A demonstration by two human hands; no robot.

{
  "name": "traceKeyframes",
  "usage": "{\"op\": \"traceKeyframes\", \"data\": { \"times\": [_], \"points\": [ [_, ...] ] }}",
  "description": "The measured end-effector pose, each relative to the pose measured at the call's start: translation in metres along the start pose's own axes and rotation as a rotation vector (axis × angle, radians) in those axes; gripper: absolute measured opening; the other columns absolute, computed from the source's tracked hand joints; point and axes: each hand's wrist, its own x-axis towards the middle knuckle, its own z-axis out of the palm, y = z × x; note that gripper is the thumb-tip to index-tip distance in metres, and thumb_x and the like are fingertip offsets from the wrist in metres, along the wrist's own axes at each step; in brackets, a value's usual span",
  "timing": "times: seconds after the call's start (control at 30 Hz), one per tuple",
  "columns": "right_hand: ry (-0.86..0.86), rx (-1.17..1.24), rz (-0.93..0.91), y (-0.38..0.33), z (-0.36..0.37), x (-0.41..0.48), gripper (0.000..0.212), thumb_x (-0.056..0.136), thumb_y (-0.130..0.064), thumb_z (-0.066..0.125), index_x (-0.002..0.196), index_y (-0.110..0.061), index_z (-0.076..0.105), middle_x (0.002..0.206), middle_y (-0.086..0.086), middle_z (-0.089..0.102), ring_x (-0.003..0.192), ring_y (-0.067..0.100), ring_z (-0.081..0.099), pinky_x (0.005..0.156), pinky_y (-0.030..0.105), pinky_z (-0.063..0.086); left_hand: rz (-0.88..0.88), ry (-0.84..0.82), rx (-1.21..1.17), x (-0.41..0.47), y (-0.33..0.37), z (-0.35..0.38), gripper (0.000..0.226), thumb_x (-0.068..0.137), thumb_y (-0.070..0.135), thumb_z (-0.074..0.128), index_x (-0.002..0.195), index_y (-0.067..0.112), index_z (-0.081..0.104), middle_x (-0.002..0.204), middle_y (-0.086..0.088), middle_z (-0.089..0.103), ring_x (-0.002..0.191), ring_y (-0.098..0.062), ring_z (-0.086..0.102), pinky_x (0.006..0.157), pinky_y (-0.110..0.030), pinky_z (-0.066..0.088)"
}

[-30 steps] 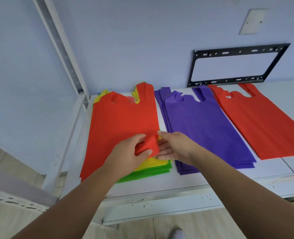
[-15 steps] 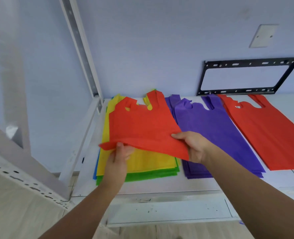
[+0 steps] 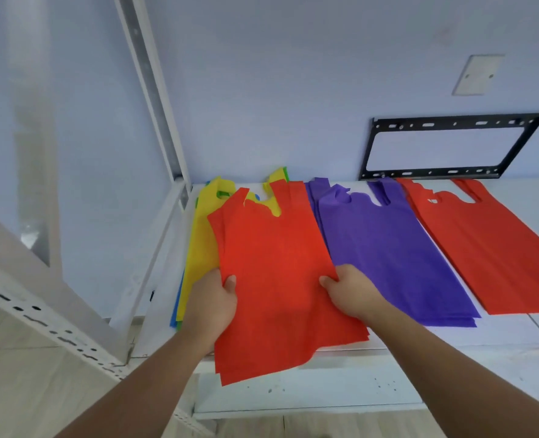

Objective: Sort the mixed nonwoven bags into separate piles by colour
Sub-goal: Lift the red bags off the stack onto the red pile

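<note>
A red nonwoven bag [image 3: 277, 279] is lifted off the mixed pile, held by both sides. My left hand [image 3: 213, 306] grips its left edge and my right hand [image 3: 350, 292] grips its right edge. Its bottom hangs over the shelf's front edge. Beneath it lies the mixed pile [image 3: 200, 248], with yellow on top and green and blue edges showing. A purple pile [image 3: 388, 248] lies to the right of it. Further right is a red pile [image 3: 489, 248].
The bags lie on a white shelf [image 3: 420, 338] against a pale blue wall. A white metal upright [image 3: 154, 99] stands at the left. A black metal bracket [image 3: 451, 147] hangs on the wall behind the piles.
Both hands have lifted the red bag off the mixed pile and drawn it toward me and rightward, uncovering the yellow bag. The left hand moved from the bag's corner to its left edge.
</note>
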Motion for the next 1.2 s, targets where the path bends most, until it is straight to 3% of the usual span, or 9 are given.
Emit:
{"op": "traceKeyframes", "data": {
  "times": [0.17,0.33,0.43,0.5,0.63,0.77,0.87,0.97,1.2],
  "points": [
    [0.092,0.251,-0.104,0.025,-0.030,-0.006,0.028,0.100,-0.034,0.049,0.097,-0.015,0.068,0.091,-0.003,0.071,0.086,0.018,0.066,0.081,0.035,0.050,0.124,0.116,-0.118,-0.009,0.037,0.007,0.027,0.101,0.028,0.050,0.113,0.008,0.063,0.112,-0.012,0.070,0.106,-0.033,0.063,0.081,-0.029,0.041],
    [0.181,0.369,-0.149,0.072,-0.095,0.007,0.024,0.100,-0.032,0.052,0.101,-0.016,0.070,0.092,-0.009,0.070,0.085,0.011,0.064,0.078,0.025,0.043,0.234,0.131,-0.178,-0.005,0.110,0.049,0.026,0.101,0.028,0.051,0.108,0.006,0.063,0.108,-0.013,0.070,0.103,-0.032,0.063,0.080,-0.033,0.044],
    [0.238,0.421,-0.153,0.114,-0.155,0.021,0.029,0.098,-0.028,0.056,0.073,-0.018,0.063,0.057,-0.022,0.063,0.057,-0.008,0.057,0.059,0.013,0.041,0.273,0.123,-0.253,-0.003,0.171,0.087,0.024,0.101,0.028,0.051,0.107,0.011,0.066,0.100,-0.003,0.070,0.096,-0.024,0.065,0.075,-0.028,0.041],
    [0.275,0.421,-0.174,0.143,-0.200,0.031,0.036,0.099,-0.028,0.056,0.063,-0.018,0.054,0.045,-0.022,0.057,0.044,-0.007,0.051,0.052,0.016,0.037,0.323,0.135,-0.281,0.000,0.217,0.114,0.026,0.101,0.028,0.051,0.111,0.011,0.067,0.103,-0.001,0.070,0.095,-0.017,0.065,0.076,-0.025,0.041],
    [0.367,0.433,-0.236,0.190,-0.285,0.045,0.030,0.099,-0.032,0.054,0.073,-0.020,0.061,0.058,-0.022,0.064,0.053,-0.008,0.058,0.056,0.012,0.040,0.391,0.155,-0.361,0.001,0.312,0.158,0.023,0.102,0.029,0.050,0.111,0.014,0.065,0.100,0.007,0.066,0.088,-0.007,0.059,0.074,-0.019,0.039],
    [0.361,0.457,-0.168,0.240,-0.341,0.060,0.026,0.098,-0.040,0.053,0.087,-0.022,0.069,0.074,-0.012,0.072,0.067,0.003,0.067,0.065,0.025,0.049,0.334,0.075,-0.484,-0.005,0.379,0.197,0.013,0.101,0.030,0.051,0.099,0.023,0.062,0.088,0.019,0.062,0.078,0.009,0.057,0.065,-0.015,0.041],
    [0.244,0.500,-0.042,0.283,-0.353,0.075,0.029,0.097,-0.037,0.055,0.093,-0.016,0.074,0.085,0.001,0.078,0.079,0.021,0.075,0.078,0.039,0.059,0.210,-0.081,-0.521,-0.005,0.395,0.237,0.018,0.101,0.033,0.051,0.097,0.024,0.067,0.089,0.009,0.071,0.080,-0.005,0.067,0.071,-0.024,0.053],
    [0.164,0.445,0.101,0.321,-0.346,0.088,0.027,0.098,-0.033,0.055,0.091,-0.014,0.074,0.082,0.004,0.077,0.075,0.023,0.075,0.080,0.045,0.060,0.041,-0.217,-0.439,-0.004,0.387,0.276,0.024,0.100,0.037,0.051,0.097,0.022,0.069,0.090,-0.002,0.074,0.081,-0.019,0.071,0.077,-0.040,0.059],
    [0.065,0.312,0.231,0.364,-0.332,0.099,0.037,0.095,-0.036,0.056,0.087,-0.003,0.072,0.078,0.011,0.076,0.071,0.028,0.074,0.078,0.048,0.060,-0.060,-0.353,-0.173,-0.003,0.361,0.321,0.033,0.098,0.028,0.053,0.094,0.001,0.070,0.080,-0.017,0.072,0.070,-0.031,0.069,0.068,-0.043,0.056]
  ]
}}
